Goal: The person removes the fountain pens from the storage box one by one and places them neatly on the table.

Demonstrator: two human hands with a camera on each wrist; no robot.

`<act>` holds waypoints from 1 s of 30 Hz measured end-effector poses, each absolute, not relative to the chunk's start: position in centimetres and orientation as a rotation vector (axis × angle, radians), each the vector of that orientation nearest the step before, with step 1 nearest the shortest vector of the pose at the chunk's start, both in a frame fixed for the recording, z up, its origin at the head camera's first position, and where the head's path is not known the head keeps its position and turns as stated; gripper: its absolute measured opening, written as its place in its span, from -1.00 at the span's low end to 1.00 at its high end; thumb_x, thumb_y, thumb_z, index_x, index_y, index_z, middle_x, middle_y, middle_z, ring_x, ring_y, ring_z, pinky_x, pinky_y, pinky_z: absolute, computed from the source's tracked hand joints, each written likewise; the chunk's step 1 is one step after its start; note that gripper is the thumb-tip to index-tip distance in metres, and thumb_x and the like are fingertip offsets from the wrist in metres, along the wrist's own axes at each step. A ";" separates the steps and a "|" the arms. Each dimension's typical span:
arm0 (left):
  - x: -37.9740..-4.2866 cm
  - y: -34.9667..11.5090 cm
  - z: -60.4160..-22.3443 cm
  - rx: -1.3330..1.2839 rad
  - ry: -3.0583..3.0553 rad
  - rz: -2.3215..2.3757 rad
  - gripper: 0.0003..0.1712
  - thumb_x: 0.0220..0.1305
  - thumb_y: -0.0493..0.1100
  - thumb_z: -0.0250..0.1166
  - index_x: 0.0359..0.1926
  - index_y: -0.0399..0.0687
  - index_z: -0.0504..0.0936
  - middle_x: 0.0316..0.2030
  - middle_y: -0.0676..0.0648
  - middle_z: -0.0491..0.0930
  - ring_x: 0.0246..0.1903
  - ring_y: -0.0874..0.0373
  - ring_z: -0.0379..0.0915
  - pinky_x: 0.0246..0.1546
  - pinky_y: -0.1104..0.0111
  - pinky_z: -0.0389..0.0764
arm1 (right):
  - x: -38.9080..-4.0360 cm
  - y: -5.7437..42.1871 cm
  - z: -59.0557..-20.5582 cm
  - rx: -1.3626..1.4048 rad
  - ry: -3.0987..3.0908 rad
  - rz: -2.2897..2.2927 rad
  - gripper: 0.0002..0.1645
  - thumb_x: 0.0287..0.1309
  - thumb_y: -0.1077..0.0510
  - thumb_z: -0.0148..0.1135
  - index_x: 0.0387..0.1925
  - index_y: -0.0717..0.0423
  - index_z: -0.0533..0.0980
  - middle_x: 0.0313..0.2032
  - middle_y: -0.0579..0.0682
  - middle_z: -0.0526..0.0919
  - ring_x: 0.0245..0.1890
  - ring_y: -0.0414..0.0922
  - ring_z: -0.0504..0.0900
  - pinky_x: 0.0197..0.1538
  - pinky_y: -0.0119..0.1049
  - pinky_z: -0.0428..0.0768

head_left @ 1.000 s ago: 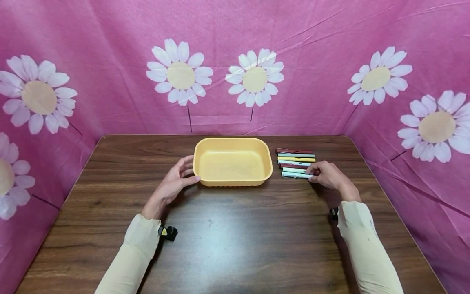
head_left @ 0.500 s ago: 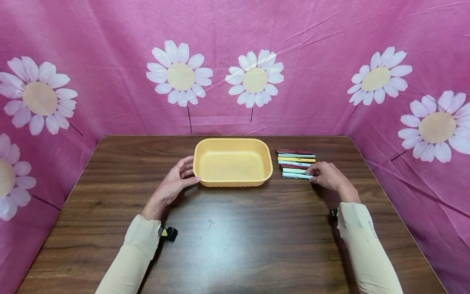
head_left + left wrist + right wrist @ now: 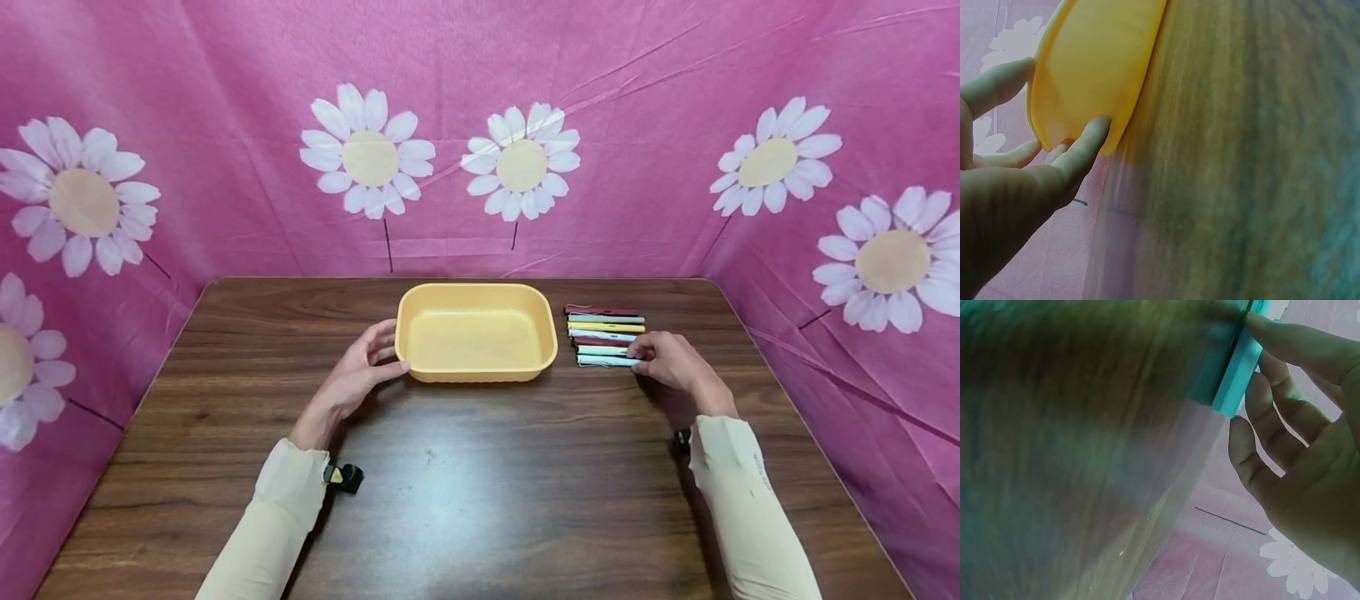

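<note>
A yellow rectangular plastic bin (image 3: 476, 375) stands on the table in the head view, with nothing in it. My left hand (image 3: 356, 367) is at its left end, thumb at the front corner and spread fingers along the side wall. Several pens lie stacked in a row right of the bin, among them a yellow pen (image 3: 603, 327) and dark red ones. At the near end of that row, my right hand (image 3: 675, 362) pinches the right end of a pale mint pen (image 3: 600, 362) between thumb and fingers. The right wrist view shows the thumb against this pen (image 3: 1235, 378).
The brown wood-grain table (image 3: 465, 483) reaches back to a pink cloth (image 3: 450, 50) printed with white daisies, which also hangs along both sides. A small black wrist camera (image 3: 345, 477) sits beside the left cuff.
</note>
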State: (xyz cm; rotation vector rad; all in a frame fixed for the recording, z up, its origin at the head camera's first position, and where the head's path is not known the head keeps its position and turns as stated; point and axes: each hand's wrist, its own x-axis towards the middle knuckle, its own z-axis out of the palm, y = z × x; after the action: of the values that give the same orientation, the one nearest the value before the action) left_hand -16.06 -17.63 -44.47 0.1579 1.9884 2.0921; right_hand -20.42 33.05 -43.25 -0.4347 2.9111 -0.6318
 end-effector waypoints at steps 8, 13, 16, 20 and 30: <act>-16.1 -17.5 -44.7 0.170 1.982 2.096 -0.07 0.23 -0.51 0.30 0.54 -0.29 0.05 0.41 -0.43 0.18 0.35 -0.31 0.18 0.07 0.43 0.56 | -20.1 33.3 -42.7 -0.383 2.903 -0.683 -0.86 0.16 0.25 0.44 -0.22 0.16 0.68 -0.37 -0.03 0.65 -0.32 -0.09 0.54 -0.19 -0.13 0.52; -16.2 -17.4 -44.7 0.160 1.971 2.099 -0.07 0.23 -0.51 0.30 0.54 -0.29 0.05 0.41 -0.42 0.18 0.36 -0.31 0.17 0.07 0.43 0.56 | -19.9 33.4 -42.6 -0.369 2.906 -0.728 -0.86 0.20 0.22 0.42 -0.21 0.17 0.68 -0.41 -0.06 0.65 -0.39 -0.13 0.55 -0.23 -0.15 0.54; -16.3 -17.5 -44.6 0.163 1.977 2.087 -0.07 0.24 -0.50 0.30 0.54 -0.29 0.05 0.41 -0.42 0.19 0.36 -0.30 0.17 0.08 0.42 0.56 | -20.0 33.2 -42.7 -0.329 2.916 -0.763 -0.85 0.25 0.17 0.39 -0.19 0.17 0.68 -0.41 -0.05 0.66 -0.39 -0.13 0.57 -0.21 -0.16 0.53; -16.3 -18.0 -44.7 0.151 1.997 2.076 -0.06 0.26 -0.46 0.32 0.55 -0.27 0.04 0.41 -0.42 0.18 0.36 -0.31 0.18 0.09 0.43 0.55 | -20.1 32.6 -42.7 -0.296 2.931 -0.811 -0.77 0.32 0.09 0.34 -0.13 0.16 0.68 -0.33 0.02 0.70 -0.33 -0.08 0.59 -0.18 -0.13 0.53; -15.9 -19.0 -44.4 0.092 2.112 2.039 -0.13 0.37 -0.34 0.28 0.55 -0.28 0.04 0.38 -0.41 0.25 0.36 -0.28 0.23 0.07 0.50 0.53 | -20.5 31.1 -42.3 -0.282 3.026 -0.932 -0.51 0.44 -0.05 0.18 0.15 0.24 0.56 -0.06 0.30 0.69 -0.12 0.18 0.67 -0.08 0.02 0.57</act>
State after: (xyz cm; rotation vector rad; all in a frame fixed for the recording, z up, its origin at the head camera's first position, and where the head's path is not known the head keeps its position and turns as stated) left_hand -15.91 -18.95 -44.39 0.0923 2.1118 2.0390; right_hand -20.49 31.05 -42.29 -0.2819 3.0255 -0.9318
